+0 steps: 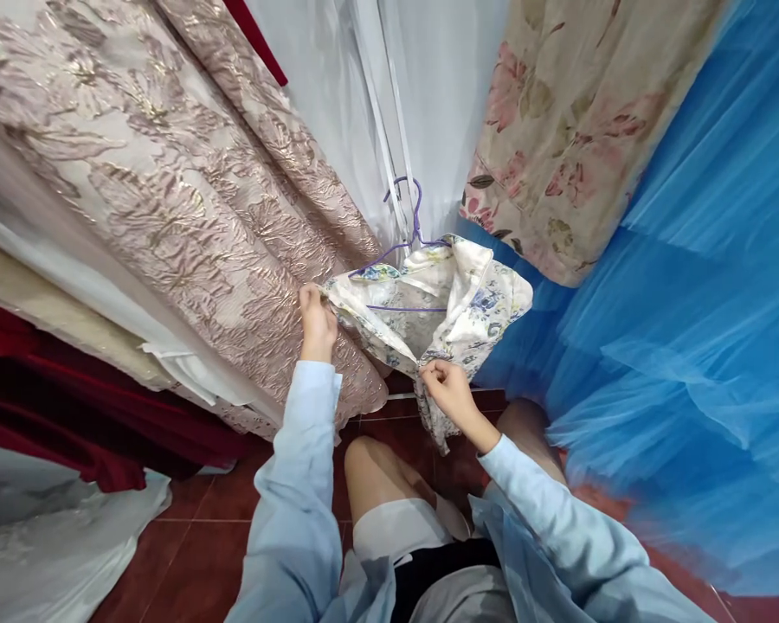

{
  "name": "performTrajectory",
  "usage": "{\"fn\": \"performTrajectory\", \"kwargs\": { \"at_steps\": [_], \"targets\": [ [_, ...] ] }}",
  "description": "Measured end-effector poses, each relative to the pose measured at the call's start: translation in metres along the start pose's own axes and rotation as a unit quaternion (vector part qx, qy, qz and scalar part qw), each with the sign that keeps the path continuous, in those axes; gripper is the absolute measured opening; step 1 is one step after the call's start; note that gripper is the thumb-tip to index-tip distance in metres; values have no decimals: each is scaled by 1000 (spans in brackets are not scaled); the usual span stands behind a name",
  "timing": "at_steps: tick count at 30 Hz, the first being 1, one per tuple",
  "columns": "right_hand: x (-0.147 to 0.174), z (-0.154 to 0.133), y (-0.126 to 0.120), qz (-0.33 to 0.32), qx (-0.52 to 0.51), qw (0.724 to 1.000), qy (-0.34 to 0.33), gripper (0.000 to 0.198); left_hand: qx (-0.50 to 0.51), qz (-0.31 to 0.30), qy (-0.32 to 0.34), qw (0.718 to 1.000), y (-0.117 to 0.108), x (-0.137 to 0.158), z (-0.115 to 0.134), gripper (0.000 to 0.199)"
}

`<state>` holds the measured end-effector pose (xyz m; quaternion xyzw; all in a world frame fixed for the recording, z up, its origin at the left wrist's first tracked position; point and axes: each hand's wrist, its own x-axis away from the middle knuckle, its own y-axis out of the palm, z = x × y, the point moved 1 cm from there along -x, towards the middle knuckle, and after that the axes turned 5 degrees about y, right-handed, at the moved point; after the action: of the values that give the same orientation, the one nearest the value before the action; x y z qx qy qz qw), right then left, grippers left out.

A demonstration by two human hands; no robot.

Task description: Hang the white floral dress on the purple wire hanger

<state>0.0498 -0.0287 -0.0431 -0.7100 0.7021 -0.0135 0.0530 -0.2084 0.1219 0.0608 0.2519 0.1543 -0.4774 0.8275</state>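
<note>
A white shirt with blue flowers hangs on a purple hanger in front of the person, above the knees, its shoulder line running left to right and its long axis dropping from the collar toward the floor. The hanger's hook points up and away, overlapping thin white straps; whether it is hooked on them I cannot tell. The V-shaped neckline opens toward the person and narrows to a point nearest the body. The left hand grasps the shirt's left edge in its fingers, so the cloth stretches rightward from there; the right hand pinches the bottom of the neckline, with a narrow tail of cloth hanging below. Underneath is a dark red tiled floor. Long garments crowd around: a pink brocade gown at left, white fabric behind, a beige floral dress and blue tulle at right.
</note>
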Motion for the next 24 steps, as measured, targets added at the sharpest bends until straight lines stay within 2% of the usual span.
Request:
{"fn": "performTrajectory", "kwargs": {
  "at_steps": [2,3,5,9,12,15,18,21,24],
  "targets": [
    [-1,1,2,-19,10,1000,7,27,97,39,-175,979,0,14,-14,20],
    [-1,2,2,-25,13,1000,9,29,125,55,-234,963,3,24,-19,24],
    [1,3,1,-22,19,1000,7,33,136,51,-278,949,12,47,-28,27],
    [8,1,-8,21,47,998,-45,38,152,18,-315,936,32,98,-50,24],
    [11,-1,-15,46,71,990,-114,46,141,30,-298,944,40,133,-65,20],
    [8,-1,-18,37,109,981,-156,56,104,46,-233,966,39,160,-71,18],
    [0,3,-15,7,163,970,-181,71,36,38,-158,986,35,181,-71,21],
    [-11,5,-5,-37,201,956,-208,82,-37,18,-143,989,31,204,-70,23],
    [-20,4,4,-83,212,949,-217,85,-77,-26,-114,990,26,226,-61,37]
  ]
}}
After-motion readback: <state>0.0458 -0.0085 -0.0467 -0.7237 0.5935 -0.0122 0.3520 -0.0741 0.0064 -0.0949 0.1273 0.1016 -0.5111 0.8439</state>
